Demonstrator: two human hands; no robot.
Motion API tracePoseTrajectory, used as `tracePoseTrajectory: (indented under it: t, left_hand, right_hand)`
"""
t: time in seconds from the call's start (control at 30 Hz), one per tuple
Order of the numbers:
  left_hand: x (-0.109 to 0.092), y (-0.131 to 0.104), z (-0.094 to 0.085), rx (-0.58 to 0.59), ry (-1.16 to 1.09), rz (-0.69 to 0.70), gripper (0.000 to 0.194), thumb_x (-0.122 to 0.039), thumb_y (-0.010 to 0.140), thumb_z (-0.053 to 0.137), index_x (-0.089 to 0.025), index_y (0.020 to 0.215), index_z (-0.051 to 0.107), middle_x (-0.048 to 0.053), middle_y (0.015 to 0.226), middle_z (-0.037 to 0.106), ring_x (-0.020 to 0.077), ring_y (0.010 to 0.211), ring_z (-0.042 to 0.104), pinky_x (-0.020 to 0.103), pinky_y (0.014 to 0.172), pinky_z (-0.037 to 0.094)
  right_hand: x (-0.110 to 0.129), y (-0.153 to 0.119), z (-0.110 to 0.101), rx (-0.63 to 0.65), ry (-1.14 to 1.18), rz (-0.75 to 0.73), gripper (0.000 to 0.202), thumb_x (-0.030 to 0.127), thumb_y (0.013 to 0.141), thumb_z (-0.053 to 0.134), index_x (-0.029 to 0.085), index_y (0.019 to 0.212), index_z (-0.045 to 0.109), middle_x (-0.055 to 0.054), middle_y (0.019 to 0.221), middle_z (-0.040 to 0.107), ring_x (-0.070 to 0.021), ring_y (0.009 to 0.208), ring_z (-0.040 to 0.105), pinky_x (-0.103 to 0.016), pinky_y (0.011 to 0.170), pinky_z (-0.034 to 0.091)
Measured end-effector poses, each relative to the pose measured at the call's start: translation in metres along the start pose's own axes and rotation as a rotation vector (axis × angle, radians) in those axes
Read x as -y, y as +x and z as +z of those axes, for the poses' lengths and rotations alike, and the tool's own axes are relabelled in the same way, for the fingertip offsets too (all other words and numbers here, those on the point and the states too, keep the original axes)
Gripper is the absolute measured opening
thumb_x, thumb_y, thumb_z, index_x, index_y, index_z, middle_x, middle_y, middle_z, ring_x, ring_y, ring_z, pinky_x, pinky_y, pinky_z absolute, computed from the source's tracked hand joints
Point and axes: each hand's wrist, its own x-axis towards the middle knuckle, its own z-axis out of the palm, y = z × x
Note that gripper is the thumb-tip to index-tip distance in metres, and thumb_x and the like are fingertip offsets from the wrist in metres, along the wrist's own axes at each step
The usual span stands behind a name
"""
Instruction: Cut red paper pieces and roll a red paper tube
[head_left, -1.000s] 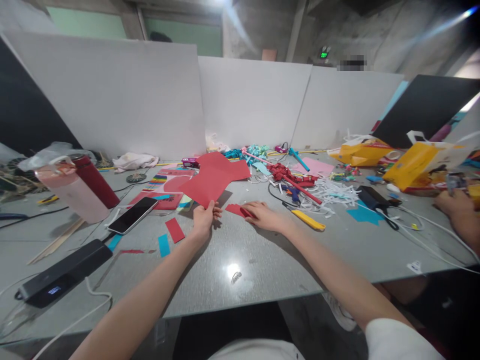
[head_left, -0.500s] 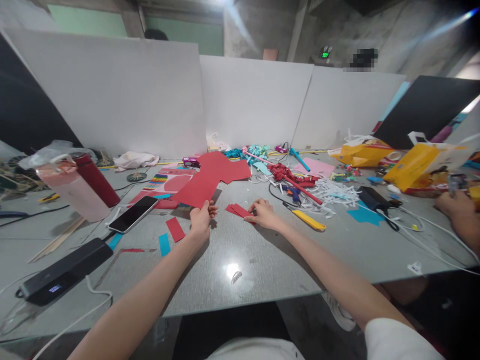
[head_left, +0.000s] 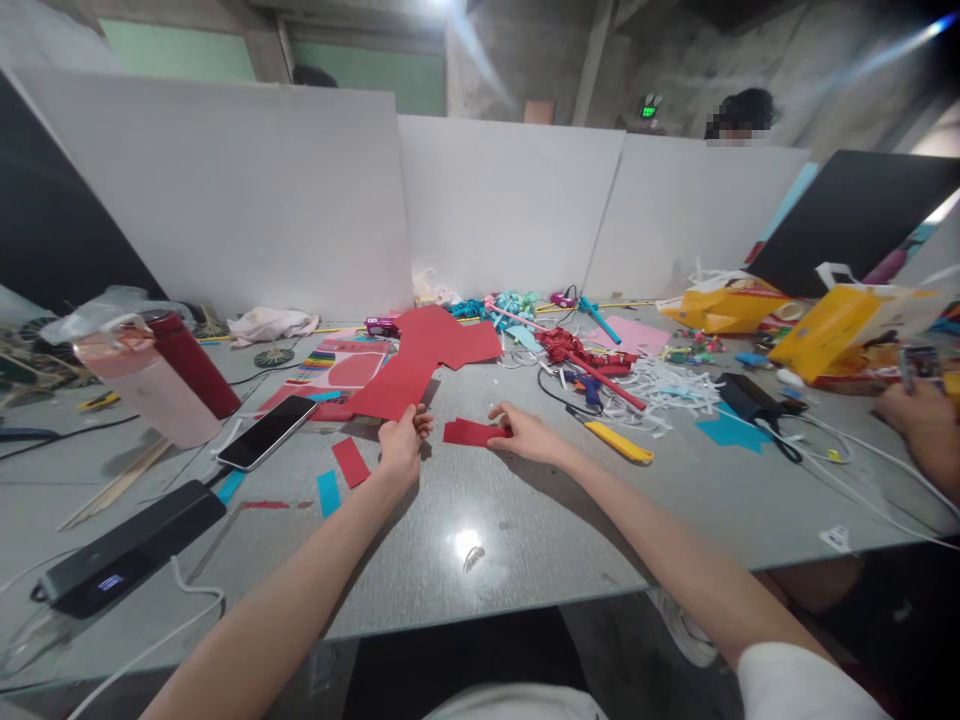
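My left hand [head_left: 403, 440] has its fingers closed at the near edge of a large cut sheet of red paper [head_left: 421, 345]. To its right, my right hand [head_left: 529, 437] pinches a small stack of red paper strips [head_left: 466, 432] by its right end. The strips lie roughly level, low over the table or on it; which one I cannot tell. Left of my left hand are a loose red paper piece [head_left: 350, 463] and a blue paper piece [head_left: 328, 493].
On the left stand a pink bottle [head_left: 142, 385] and a red bottle [head_left: 195, 365], with a phone [head_left: 268, 432] and a black power bank [head_left: 135, 548] nearer. A yellow utility knife [head_left: 619, 441] lies right of my hand, before white paper shreds [head_left: 667, 385]. Another person's hand [head_left: 919, 410] holds a phone.
My right hand has turned the red paper strips from a slant to nearly level, shifting them slightly left. My left hand stays almost in place at the red sheet.
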Motion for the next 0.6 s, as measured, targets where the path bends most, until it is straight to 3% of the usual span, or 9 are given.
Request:
tracePoseTrajectory:
  t: [0.1,0.3,0.47,0.6]
  left_hand:
    - [0.0,0.002,0.001,-0.027,-0.05,-0.043,0.014,-0.024,0.09,0.07,-0.013,0.082,0.07,0.003,0.068,0.069,0.0067,0.052,0.058,0.018,0.053,0.045]
    - [-0.005,0.004,0.0,-0.009,-0.174,-0.152,0.009,-0.017,0.094,0.063,-0.013,0.089,0.07,0.002,0.072,0.069,0.0044,0.052,0.058,0.014,0.053,0.045]
    - [-0.01,-0.003,0.001,0.225,-0.224,-0.329,0.028,-0.02,0.099,0.046,-0.009,0.101,0.071,0.007,0.076,0.071,0.0097,0.055,0.062,0.018,0.053,0.048]
    - [-0.011,-0.013,0.006,0.412,-0.157,-0.345,0.032,-0.02,0.1,0.043,-0.007,0.112,0.07,0.009,0.078,0.072,0.0136,0.059,0.065,0.022,0.057,0.052]
  right_hand:
    - [-0.004,0.002,0.0,-0.022,0.071,-0.048,0.029,0.033,0.093,0.066,0.023,0.12,0.062,0.001,0.086,0.074,-0.0183,0.08,0.067,-0.03,0.077,0.042]
    - [-0.016,0.01,-0.007,-0.154,0.09,-0.061,0.023,0.03,0.092,0.063,0.021,0.112,0.068,-0.001,0.086,0.073,-0.0179,0.079,0.065,-0.029,0.074,0.045]
    - [-0.033,0.021,-0.019,-0.364,0.109,0.02,0.022,0.03,0.091,0.06,0.019,0.107,0.07,-0.004,0.088,0.074,-0.0193,0.079,0.067,-0.031,0.076,0.049]
    - [-0.047,0.027,-0.026,-0.479,0.077,0.099,0.026,0.032,0.098,0.052,0.018,0.11,0.071,-0.009,0.104,0.077,-0.0231,0.095,0.07,-0.035,0.086,0.053]
